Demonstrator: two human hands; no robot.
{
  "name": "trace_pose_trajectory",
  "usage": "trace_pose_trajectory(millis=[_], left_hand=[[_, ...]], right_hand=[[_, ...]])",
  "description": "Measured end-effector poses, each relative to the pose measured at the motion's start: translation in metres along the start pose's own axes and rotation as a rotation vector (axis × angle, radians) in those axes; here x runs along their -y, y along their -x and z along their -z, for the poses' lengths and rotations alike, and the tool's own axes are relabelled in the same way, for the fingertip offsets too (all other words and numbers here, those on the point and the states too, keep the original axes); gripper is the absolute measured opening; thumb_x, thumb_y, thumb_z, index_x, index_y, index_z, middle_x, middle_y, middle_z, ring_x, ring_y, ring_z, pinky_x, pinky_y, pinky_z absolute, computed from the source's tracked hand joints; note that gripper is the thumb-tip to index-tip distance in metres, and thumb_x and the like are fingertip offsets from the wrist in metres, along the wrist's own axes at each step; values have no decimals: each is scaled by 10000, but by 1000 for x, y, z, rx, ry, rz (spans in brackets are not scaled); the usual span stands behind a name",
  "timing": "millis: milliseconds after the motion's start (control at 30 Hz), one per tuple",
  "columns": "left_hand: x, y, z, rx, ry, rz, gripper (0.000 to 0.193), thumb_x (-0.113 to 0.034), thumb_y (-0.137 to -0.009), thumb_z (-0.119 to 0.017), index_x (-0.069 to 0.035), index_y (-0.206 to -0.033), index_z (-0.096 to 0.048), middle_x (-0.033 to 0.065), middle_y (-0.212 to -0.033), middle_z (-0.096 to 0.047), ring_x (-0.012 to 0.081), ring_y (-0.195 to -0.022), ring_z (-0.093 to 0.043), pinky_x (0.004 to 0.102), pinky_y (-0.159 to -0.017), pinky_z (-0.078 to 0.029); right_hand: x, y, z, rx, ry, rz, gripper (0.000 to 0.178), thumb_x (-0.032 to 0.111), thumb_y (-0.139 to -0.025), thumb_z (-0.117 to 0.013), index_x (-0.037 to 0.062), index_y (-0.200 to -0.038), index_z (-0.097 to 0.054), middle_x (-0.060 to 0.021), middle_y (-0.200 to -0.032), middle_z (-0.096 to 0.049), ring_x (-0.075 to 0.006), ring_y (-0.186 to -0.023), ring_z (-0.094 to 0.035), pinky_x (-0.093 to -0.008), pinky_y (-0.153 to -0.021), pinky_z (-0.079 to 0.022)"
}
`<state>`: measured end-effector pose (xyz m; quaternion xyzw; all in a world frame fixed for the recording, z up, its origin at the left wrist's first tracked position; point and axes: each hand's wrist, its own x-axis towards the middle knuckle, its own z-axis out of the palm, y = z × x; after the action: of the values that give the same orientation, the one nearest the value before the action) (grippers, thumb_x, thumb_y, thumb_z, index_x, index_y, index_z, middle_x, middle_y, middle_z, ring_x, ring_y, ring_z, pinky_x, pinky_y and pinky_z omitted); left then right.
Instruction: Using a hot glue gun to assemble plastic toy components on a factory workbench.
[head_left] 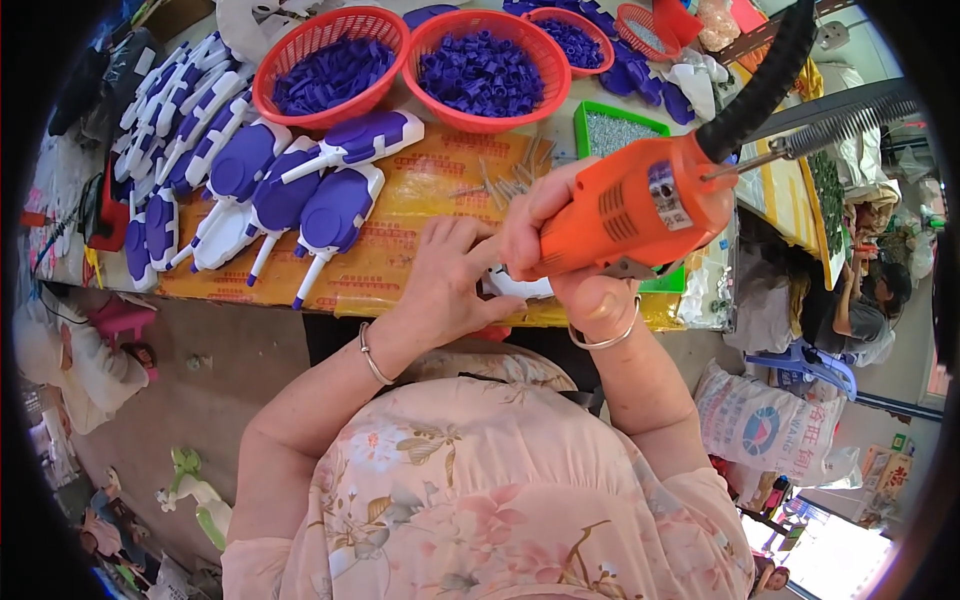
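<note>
My right hand [545, 225] is wrapped round an orange electric screwdriver [640, 205], whose body tilts up to the right with a black cable sleeve at its end. The tool's tip is hidden behind my fingers. Beneath it, at the table's near edge, a white plastic part [520, 285] shows only in a small stretch. My left hand [440, 280] grips this part, its thumb along the near side and its other fingers curled over. To the left lie several purple-and-white plastic assemblies [335, 210] with slim white handles. A few thin metal pins [515, 178] lie loose just beyond my hands.
Two red baskets [262, 90] [555, 100] of purple parts stand at the back, with a smaller red basket [608, 50] beside them. A green tray [580, 125] holds small metal pieces. A spring [850, 125] hangs at the right. Another person [865, 300] sits farther right.
</note>
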<state>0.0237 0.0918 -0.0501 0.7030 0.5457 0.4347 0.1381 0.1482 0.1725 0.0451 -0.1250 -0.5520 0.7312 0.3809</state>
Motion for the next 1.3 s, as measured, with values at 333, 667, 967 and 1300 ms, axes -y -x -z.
trace_pose_trajectory(millis=[333, 667, 967, 1300], left_hand=[[2, 1, -3, -13, -25, 64, 513, -294, -531, -863, -87, -957, -666, 77, -866, -492, 288, -925, -484, 436, -896, -360], [5, 2, -6, -16, -31, 65, 462, -282, -529, -856, -102, -901, -648, 70, -861, -486, 278, -915, -491, 433, -893, -343], [4, 2, -7, -49, -69, 16, 523, -303, -530, -865, -116, -972, -657, 77, -864, -485, 279, -908, -493, 436, -888, -346], [4, 0, -7, -44, -82, 20, 527, -296, -522, -863, -95, -951, -630, 81, -853, -489, 283, -892, -499, 430, -868, -358]], right_hand=[[-21, 8, 8, 72, -13, 74, 690, 407, -669, -872, 13, -1066, -468, -34, -805, -550, -108, -688, -542, -250, -609, -436], [-27, 12, -4, -58, 208, 71, 657, 591, -658, -818, 24, -825, -532, -24, -671, -566, -119, -617, -549, -248, -562, -453], [-22, 15, -8, -128, 252, 96, 730, 677, -648, -769, 19, -849, -525, -46, -702, -569, -123, -612, -542, -242, -550, -441], [-26, 13, -2, -8, 317, 84, 635, 630, -669, -784, 48, -774, -552, -8, -687, -578, -108, -614, -553, -236, -586, -460]])
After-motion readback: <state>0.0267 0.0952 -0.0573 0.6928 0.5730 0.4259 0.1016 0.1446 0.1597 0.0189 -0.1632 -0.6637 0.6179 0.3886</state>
